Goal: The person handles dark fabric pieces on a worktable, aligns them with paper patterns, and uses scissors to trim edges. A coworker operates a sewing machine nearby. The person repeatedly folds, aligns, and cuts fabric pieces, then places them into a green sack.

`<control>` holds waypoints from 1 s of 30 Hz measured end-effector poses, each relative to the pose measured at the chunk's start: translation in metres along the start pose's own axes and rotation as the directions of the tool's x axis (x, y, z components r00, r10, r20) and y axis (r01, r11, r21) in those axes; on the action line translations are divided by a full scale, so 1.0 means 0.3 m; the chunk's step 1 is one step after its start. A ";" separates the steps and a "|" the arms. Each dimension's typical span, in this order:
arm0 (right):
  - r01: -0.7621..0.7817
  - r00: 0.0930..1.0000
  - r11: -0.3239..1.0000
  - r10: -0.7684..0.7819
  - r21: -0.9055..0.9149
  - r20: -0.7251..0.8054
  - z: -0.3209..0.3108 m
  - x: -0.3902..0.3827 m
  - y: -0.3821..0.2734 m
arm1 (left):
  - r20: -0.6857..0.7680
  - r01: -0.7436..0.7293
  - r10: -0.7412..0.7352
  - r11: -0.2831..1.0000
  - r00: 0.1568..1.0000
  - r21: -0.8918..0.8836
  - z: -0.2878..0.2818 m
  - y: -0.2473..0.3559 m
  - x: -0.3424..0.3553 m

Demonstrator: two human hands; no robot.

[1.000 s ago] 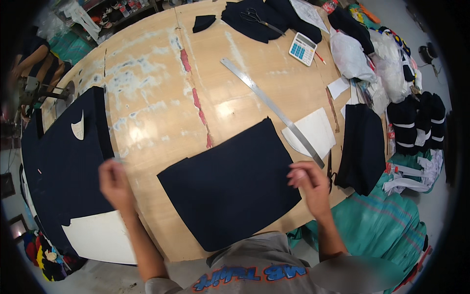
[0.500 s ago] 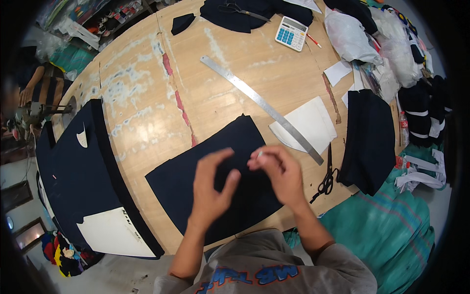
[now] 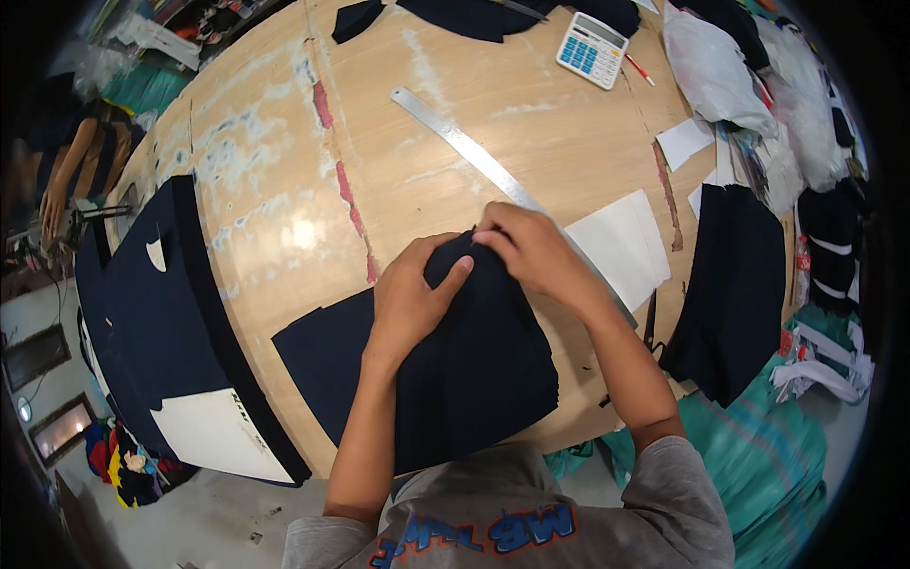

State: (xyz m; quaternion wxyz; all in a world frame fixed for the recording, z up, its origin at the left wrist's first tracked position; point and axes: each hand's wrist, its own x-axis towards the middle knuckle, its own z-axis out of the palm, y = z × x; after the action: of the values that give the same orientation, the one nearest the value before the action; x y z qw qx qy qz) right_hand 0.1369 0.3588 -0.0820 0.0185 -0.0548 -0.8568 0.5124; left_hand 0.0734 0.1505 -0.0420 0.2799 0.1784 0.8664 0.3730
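A dark navy fabric piece (image 3: 483, 379) lies on the table in front of me, its far corner raised. My left hand (image 3: 412, 303) is closed on the fabric near that corner, thumb on top and fingers curled beyond the edge. My right hand (image 3: 536, 248) pinches the tip of the same corner from the right. Any small object in its fingers is hidden. A long metal ruler (image 3: 460, 142) runs diagonally past my right hand, partly over a white paper pattern (image 3: 621, 247). Black scissors (image 3: 651, 322) show partly beyond my right forearm.
At left lies a stack of navy fabric (image 3: 142, 313) with a white card pattern (image 3: 223, 436) on it. Another navy piece (image 3: 730, 294) lies at right. A calculator (image 3: 592, 52) and plastic bags (image 3: 716, 76) are farther back. Another person's arm (image 3: 71, 180) shows at far left.
Both hands have moved from above the fabric to its far corner and closed on it. The corner is now lifted. The small white thing seen in my right fingers no longer shows.
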 end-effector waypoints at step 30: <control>-0.720 0.511 0.675 0.359 -0.161 -0.781 -0.031 -1.182 0.251 | 0.476 -0.598 0.445 0.765 0.758 0.237 0.351 0.073 -0.242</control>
State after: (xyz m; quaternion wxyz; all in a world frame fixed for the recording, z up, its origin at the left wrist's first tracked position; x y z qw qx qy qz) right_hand 0.4957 0.3621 -0.1351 0.1572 -0.5187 -0.8146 0.2066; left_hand 0.1972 0.1848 -0.0596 0.2903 0.5381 0.7599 0.2208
